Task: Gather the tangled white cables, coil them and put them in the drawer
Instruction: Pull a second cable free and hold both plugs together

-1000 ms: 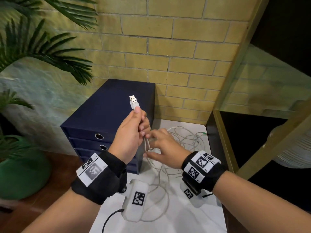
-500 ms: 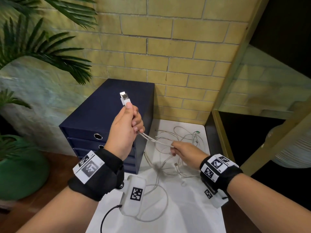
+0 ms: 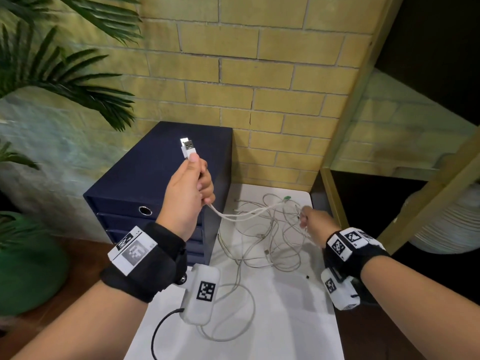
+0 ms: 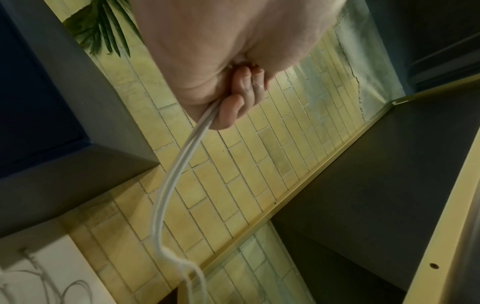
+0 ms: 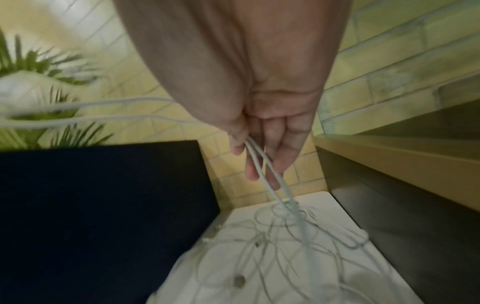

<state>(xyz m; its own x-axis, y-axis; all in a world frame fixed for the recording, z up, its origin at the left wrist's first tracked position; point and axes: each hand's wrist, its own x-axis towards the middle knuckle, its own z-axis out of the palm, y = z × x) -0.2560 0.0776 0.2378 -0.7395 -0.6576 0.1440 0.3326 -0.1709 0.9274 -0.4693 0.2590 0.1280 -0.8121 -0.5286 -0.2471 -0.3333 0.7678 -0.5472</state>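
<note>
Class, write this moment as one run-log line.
left hand: grips USB cable | right hand: pinches strands | white cables: tangled on white table | drawer unit: shut

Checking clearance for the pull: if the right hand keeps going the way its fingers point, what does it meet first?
Probably the tangled white cables on the white tabletop: the right hand points forward and down at them, with the yellow brick wall behind. Depth is unclear.
</note>
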